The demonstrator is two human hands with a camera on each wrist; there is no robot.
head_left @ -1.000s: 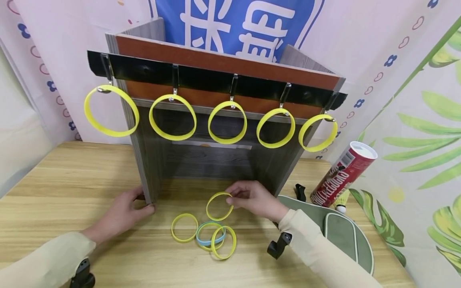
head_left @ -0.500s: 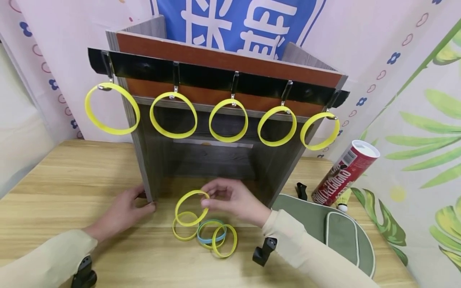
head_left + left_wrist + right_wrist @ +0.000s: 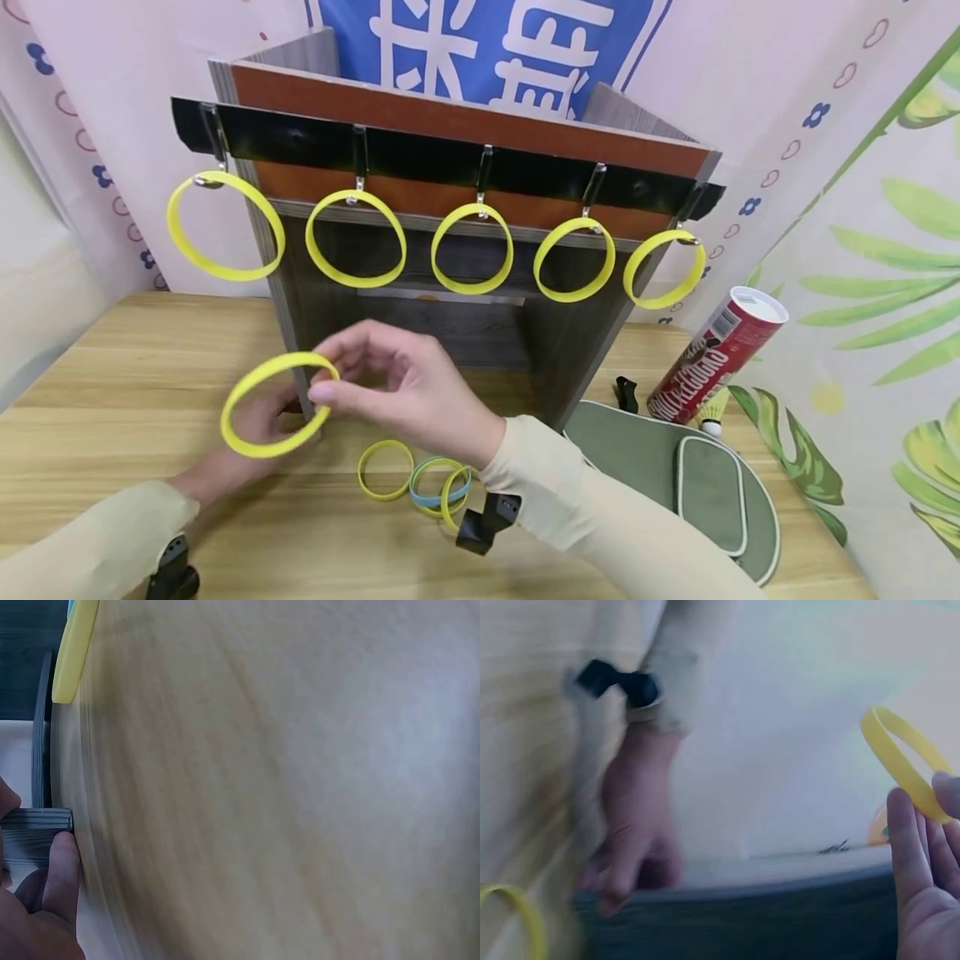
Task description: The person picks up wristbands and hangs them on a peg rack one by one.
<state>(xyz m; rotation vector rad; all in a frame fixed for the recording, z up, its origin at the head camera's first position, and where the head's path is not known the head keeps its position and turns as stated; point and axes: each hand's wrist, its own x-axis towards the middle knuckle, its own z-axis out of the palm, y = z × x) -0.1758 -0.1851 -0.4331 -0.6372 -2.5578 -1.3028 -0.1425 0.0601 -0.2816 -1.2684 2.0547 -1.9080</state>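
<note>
1. Toward 8 o'clock on my feed, a yellow wristband (image 3: pixel 292 359) is pinched by the right hand (image 3: pixel 408 392); I judge this a carry, calling next for a steady pinch. Half a second ago the band was nearer 7.
2. Between 6 and 7, loose wristbands (image 3: pixel 385 497) lie on the wooden tabletop (image 3: pixel 120 367).
3. Behind, at 8, the left hand (image 3: pixel 637 817) grips the grey side panel (image 3: pixel 288 317).
4. Across 12, five hooked wristbands (image 3: pixel 471 289) hang in a row.

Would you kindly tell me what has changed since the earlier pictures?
The right hand has carried the yellow ring it pinches leftward and up, in front of the left hand in the head view. The left hand still grips the stand; five rings still hang on hooks.
</note>
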